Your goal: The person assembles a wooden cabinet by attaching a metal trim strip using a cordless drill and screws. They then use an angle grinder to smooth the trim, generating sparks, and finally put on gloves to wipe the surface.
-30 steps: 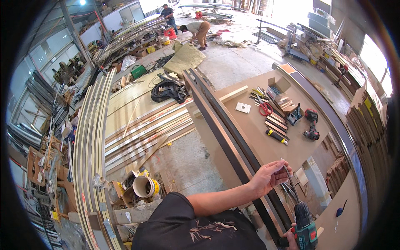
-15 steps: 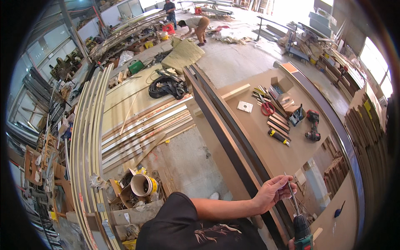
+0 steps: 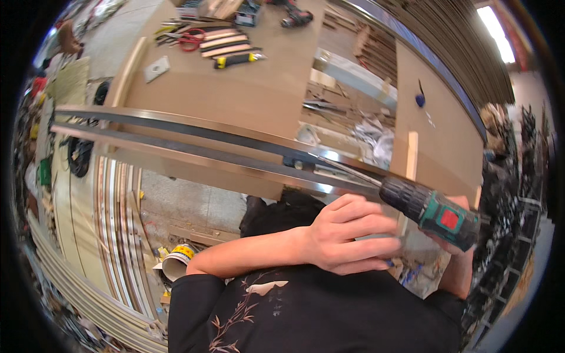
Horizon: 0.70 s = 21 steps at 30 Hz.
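Observation:
A green and black power drill point(image 3: 432, 213) with a long thin bit point(image 3: 347, 169) is in my right hand point(image 3: 454, 246), which shows partly behind the drill's body. The bit slants left, its tip over the long metal-edged frame point(image 3: 206, 143) with a dark channel. Below the bit is my left hand point(image 3: 353, 235), back upward and fingers curled and slightly blurred. What it may hold is hidden; a small dark spot shows by one fingertip.
On the brown board point(image 3: 259, 100) lie a yellow-black utility knife point(image 3: 235, 60), red scissors point(image 3: 192, 40), a white plate point(image 3: 157, 69) and another drill point(image 3: 296, 19). A wood strip point(image 3: 412, 154) lies right of an opening holding scraps. A white bucket point(image 3: 176, 265) stands left.
The view has turned right, so the frame now runs across. The drill has come up into full view, tilted leftward. My left hand has left the bit and is lower, beneath it.

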### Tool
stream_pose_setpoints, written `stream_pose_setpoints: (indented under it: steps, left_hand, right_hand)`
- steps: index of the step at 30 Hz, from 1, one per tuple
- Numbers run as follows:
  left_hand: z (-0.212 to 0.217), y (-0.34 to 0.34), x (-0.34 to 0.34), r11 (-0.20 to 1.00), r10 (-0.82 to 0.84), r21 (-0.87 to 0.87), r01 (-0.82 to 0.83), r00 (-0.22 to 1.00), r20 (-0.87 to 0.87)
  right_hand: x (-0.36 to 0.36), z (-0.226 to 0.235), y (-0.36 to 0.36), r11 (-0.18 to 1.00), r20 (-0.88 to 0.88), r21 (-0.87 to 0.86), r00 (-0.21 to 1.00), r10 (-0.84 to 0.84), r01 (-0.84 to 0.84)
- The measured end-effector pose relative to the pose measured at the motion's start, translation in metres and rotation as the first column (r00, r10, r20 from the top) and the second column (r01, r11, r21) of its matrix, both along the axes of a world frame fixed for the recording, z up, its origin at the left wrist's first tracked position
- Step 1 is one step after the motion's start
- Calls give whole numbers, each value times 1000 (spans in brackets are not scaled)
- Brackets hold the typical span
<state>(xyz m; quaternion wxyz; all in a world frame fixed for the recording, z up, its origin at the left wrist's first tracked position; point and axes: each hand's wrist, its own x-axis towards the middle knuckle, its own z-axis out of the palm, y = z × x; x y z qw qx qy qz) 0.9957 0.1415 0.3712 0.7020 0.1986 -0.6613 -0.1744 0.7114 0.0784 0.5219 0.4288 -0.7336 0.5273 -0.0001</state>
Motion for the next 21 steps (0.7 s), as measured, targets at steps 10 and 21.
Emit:
stream_pose_setpoints:
  steps: [10, 21]
  left_hand:
    - [5, -44, -29, 992, 16, 125, -6, 996, -85]
    - [-41, -67, -22, 982, 1, 189, 13, 997, -74]
  right_hand:
    - [70, -8, -27, 996, 99, 74, 994, -55, 48]
    - [105, -63, -49, 951, -304, -120, 922, 238, -285]
